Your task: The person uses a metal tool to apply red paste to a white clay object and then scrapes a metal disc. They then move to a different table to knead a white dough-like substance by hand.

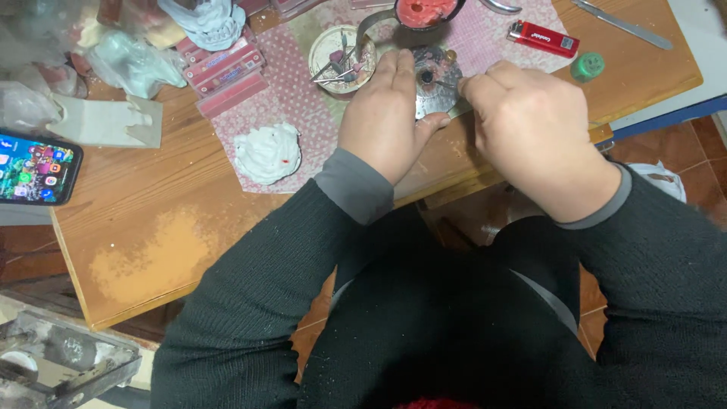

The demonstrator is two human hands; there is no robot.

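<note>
Hands meet over a round metal burner (437,82) at the table's (151,227) near edge. Left hand (382,121) lies with fingers closed round the burner's left side, thumb under its lower rim. Right hand (530,129) is curled into a fist just right of it, fingertips pinching a thin tool (457,110) whose tip touches the burner. Beyond the left fingers stands a tin (342,59) of small bits; beyond the right knuckles a red lighter (544,39) and green cap (588,66). Left of the left wrist sits a white lump (266,153), farther left a phone (36,168)
</note>
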